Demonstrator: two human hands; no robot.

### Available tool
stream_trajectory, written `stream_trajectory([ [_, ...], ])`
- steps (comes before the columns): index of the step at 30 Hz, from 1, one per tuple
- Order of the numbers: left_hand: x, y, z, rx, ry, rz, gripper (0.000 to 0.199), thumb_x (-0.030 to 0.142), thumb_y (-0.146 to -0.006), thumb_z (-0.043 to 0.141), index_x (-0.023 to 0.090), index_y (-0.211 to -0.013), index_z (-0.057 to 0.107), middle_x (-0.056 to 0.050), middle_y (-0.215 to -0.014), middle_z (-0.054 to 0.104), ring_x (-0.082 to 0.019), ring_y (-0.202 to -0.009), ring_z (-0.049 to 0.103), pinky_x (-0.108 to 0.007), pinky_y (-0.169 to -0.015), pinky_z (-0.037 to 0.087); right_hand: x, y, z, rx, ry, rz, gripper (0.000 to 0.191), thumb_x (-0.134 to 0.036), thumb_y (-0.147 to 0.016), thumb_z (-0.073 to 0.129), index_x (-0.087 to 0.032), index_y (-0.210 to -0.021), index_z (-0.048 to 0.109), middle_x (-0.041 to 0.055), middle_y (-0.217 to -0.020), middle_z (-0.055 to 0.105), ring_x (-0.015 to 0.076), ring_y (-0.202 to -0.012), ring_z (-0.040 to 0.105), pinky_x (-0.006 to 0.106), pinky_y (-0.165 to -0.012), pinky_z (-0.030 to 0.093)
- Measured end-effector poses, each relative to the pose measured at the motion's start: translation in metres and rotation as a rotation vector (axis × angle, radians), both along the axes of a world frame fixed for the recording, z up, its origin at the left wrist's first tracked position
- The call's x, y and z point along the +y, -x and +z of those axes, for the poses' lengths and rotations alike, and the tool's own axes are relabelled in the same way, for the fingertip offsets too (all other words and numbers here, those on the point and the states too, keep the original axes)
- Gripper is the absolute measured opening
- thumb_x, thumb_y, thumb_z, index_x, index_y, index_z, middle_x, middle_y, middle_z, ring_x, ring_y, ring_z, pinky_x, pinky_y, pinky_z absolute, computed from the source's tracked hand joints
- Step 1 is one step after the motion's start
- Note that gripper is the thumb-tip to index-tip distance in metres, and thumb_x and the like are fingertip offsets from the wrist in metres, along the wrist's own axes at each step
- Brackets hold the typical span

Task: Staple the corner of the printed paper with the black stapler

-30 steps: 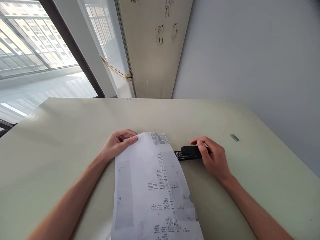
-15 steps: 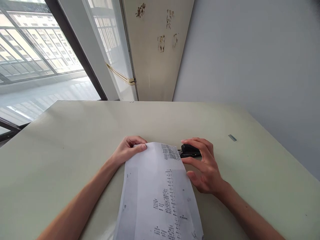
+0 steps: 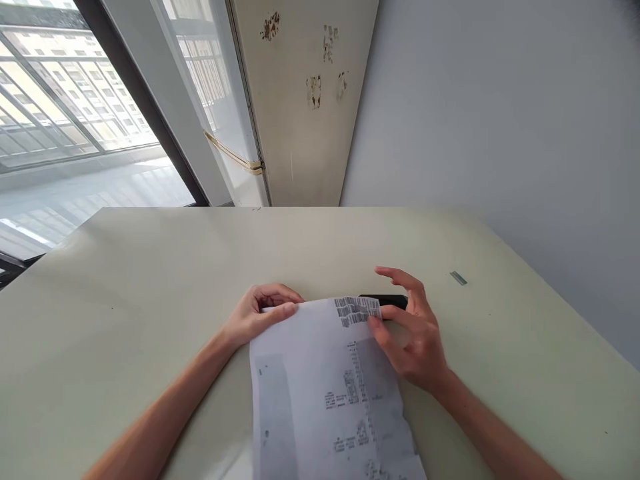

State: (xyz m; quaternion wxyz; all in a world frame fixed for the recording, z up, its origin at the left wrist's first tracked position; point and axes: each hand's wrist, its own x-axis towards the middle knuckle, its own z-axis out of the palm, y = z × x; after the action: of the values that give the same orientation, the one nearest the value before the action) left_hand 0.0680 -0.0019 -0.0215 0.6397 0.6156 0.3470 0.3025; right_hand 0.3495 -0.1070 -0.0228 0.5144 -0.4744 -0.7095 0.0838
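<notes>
Printed sheets of paper [image 3: 315, 373], apparently stacked, lie lengthwise in front of me, slightly bent. My left hand [image 3: 263, 313] grips their far left corner, thumb on top and fingers behind the edge. At the far right corner, my right hand [image 3: 415, 337] pinches the paper between thumb and a finger beside the dark block of print; another finger sticks up, free of the sheet. A black stapler [image 3: 395, 300] lies just behind that corner, mostly covered by the paper and my right fingers.
A short grey strip of staples [image 3: 459, 278] rests on the pale table [image 3: 165, 267] at the right. Beyond the table stand a worn fridge [image 3: 300, 147] with a yellowed handle, a grey wall [image 3: 475, 100] and a window [image 3: 65, 107] at the left.
The paper's far right corner has shifted right and now covers more of the stapler. My right thumb has moved onto the paper, closing on its corner. My left hand keeps its hold.
</notes>
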Motion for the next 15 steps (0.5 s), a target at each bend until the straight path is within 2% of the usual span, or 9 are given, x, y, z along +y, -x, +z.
stream_trajectory([
  [3, 0.003, 0.001, 0.001, -0.179, 0.115, -0.001, 0.058, 0.073, -0.085, 0.069, 0.019, -0.102, 0.081, -0.006, -0.075, 0.073, -0.016, -0.059, 0.062, -0.024, -0.052, 0.047, 0.006, -0.007, 0.0, 0.094, 0.059, -0.048, 0.019, -0.016, -0.095, 0.061, -0.022, -0.077, 0.063, 0.0098, -0.138, 0.062, 0.0311, -0.126, 0.06, 0.05, -0.098, 0.05],
  [5, 0.004, 0.0, 0.003, -0.243, 0.227, 0.048, 0.059, 0.071, -0.089, 0.066, 0.019, -0.114, 0.077, -0.003, -0.069, 0.069, -0.016, -0.056, 0.061, -0.026, -0.052, 0.047, 0.01, -0.013, -0.001, 0.184, 0.15, -0.086, 0.024, -0.022, -0.098, 0.06, -0.022, -0.075, 0.059, 0.0083, -0.116, 0.068, 0.0241, -0.101, 0.065, 0.037, -0.076, 0.05],
  [6, 0.004, -0.001, 0.005, -0.232, 0.264, 0.085, 0.055, 0.066, -0.091, 0.066, 0.019, -0.118, 0.075, -0.002, -0.066, 0.067, -0.016, -0.057, 0.06, -0.026, -0.054, 0.048, 0.011, -0.016, -0.001, 0.235, 0.203, -0.104, 0.027, -0.025, -0.1, 0.06, -0.022, -0.073, 0.057, 0.0057, -0.1, 0.067, 0.0195, -0.084, 0.062, 0.032, -0.064, 0.045],
  [8, 0.003, -0.005, 0.007, -0.159, 0.269, 0.152, 0.048, 0.059, -0.095, 0.065, 0.018, -0.12, 0.072, -0.001, -0.066, 0.065, -0.016, -0.061, 0.061, -0.025, -0.057, 0.047, 0.013, -0.021, -0.002, 0.332, 0.306, -0.134, 0.035, -0.032, -0.101, 0.059, -0.022, -0.069, 0.049, -0.0012, -0.074, 0.05, 0.0136, -0.061, 0.042, 0.029, -0.052, 0.031],
  [10, -0.001, -0.011, 0.006, -0.062, 0.169, 0.167, 0.041, 0.053, -0.097, 0.066, 0.019, -0.118, 0.071, -0.002, -0.079, 0.069, -0.017, -0.07, 0.063, -0.024, -0.061, 0.048, 0.014, -0.024, -0.002, 0.407, 0.379, -0.151, 0.041, -0.038, -0.102, 0.059, -0.022, -0.068, 0.043, -0.0043, -0.067, 0.033, 0.0128, -0.058, 0.028, 0.029, -0.052, 0.024],
  [12, -0.005, -0.017, 0.004, 0.018, -0.009, 0.115, 0.037, 0.047, -0.095, 0.07, 0.022, -0.122, 0.068, -0.006, -0.105, 0.073, -0.019, -0.086, 0.068, -0.026, -0.07, 0.053, 0.014, -0.025, -0.002, 0.454, 0.436, -0.145, 0.042, -0.041, -0.101, 0.059, -0.023, -0.068, 0.041, -0.0043, -0.068, 0.03, 0.0134, -0.06, 0.027, 0.029, -0.054, 0.024],
  [15, -0.011, -0.023, -0.003, 0.084, -0.268, -0.052, 0.051, 0.036, -0.088, 0.078, 0.027, -0.136, 0.062, -0.01, -0.145, 0.061, -0.029, -0.126, 0.062, -0.035, -0.098, 0.056, 0.013, -0.019, 0.0, 0.498, 0.474, -0.115, 0.042, -0.043, -0.101, 0.059, -0.023, -0.069, 0.041, -0.0035, -0.071, 0.031, 0.0143, -0.063, 0.028, 0.03, -0.057, 0.025],
])
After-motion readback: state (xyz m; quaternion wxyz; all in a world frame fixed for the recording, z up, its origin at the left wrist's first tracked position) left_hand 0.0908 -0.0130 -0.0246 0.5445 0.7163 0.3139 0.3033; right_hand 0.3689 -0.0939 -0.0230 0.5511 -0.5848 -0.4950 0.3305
